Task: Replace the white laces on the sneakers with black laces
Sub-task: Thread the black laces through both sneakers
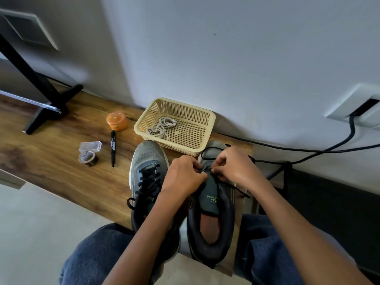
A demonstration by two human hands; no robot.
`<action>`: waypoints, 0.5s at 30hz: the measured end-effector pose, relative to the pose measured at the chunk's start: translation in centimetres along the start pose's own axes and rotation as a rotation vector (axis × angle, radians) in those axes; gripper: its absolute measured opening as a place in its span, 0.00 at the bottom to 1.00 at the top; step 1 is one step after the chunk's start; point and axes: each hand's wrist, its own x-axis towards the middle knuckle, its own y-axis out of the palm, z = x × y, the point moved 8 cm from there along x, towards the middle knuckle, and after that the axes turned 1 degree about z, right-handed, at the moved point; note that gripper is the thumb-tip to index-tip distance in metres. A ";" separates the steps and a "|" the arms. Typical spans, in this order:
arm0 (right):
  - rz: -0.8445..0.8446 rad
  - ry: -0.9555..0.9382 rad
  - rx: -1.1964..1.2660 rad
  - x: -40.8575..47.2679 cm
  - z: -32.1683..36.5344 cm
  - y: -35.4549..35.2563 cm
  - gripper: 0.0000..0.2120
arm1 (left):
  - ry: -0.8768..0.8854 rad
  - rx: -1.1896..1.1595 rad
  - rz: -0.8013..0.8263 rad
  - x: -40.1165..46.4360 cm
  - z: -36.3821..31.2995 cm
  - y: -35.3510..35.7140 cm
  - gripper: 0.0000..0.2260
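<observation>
Single head view, looking steeply down and forward over a bench (61,157) toward a wall (246,58) at 12 o'clock. Close range: forearms enter from 6 o'clock, knees at the bottom edge.

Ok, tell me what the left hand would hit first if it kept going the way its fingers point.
The left hand points up and right; it would likely meet the right hand first, just across the sneaker, though depth is unclear.

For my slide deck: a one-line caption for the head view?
Both hands thread a black lace into the right sneaker; white laces lie in the basket.
</observation>
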 end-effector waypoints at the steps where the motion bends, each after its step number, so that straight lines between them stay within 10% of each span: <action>1: -0.002 -0.008 -0.032 0.0 0.2 0.1 0.10 | 0.004 -0.004 0.002 0.0 0.0 -0.1 0.09; 15: -0.092 -0.051 -0.087 0.1 0.5 0.6 0.03 | 0.040 -0.009 0.007 0.0 -0.1 -0.2 0.10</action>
